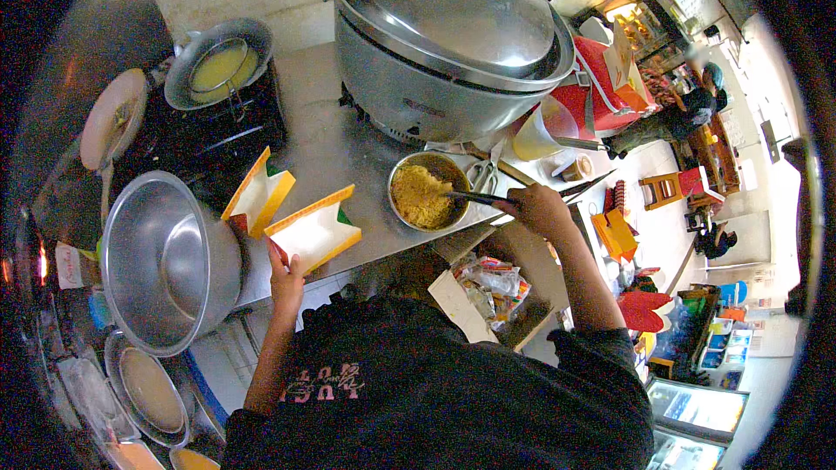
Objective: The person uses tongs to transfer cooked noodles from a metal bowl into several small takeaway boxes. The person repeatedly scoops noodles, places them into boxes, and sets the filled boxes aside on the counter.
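Observation:
My left hand (285, 274) is closed on the lower edge of an open yellow food carton (313, 228) with a white inside. A second carton (258, 193) of the same kind stands just beyond it on the steel counter. My right hand (538, 211) grips the dark handle of a serving utensil (481, 198), whose head is sunk in yellow, rice-like food (421, 195), so its shape is hidden. That food sits in a round metal bowl (394, 209) at the counter's front edge, to the right of the cartons.
A large lidded metal cooker (427, 78) stands behind the bowl. At left are a big steel basin (161, 252) and a pan (218, 35) holding yellow liquid. Tongs (488, 176) and a pitcher (542, 129) lie right of the bowl. An open cardboard box (466, 303) is below; two people are farther off.

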### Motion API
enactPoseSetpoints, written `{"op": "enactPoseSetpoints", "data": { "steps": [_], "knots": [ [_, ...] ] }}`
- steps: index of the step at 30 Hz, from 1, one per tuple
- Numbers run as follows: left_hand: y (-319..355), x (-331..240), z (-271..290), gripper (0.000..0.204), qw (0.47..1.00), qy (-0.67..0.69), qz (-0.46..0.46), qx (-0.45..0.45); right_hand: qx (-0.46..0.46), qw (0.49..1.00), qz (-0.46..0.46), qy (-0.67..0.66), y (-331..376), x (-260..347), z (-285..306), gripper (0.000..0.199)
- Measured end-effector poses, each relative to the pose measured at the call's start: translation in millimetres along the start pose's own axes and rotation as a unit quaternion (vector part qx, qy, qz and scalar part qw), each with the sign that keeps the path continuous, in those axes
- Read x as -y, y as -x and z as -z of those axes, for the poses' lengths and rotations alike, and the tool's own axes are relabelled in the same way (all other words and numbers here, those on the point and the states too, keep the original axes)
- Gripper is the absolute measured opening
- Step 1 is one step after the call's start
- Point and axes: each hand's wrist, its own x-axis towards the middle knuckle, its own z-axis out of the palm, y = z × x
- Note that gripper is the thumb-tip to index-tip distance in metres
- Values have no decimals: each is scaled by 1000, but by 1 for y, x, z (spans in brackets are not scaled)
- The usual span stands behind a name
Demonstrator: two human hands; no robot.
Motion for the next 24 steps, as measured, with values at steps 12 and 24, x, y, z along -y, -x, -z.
{"op": "enactPoseSetpoints", "data": {
  "steps": [12, 24],
  "knots": [
    [-48, 6, -28, 64, 988, -147, -42, -21, 5, 983, -32, 180, 19, 55, 82, 59],
    [-54, -8, -6, 75, 991, 16, -131, -9, 30, 999, 17, 2, -33, 39, -62, 53]
  ]
}}
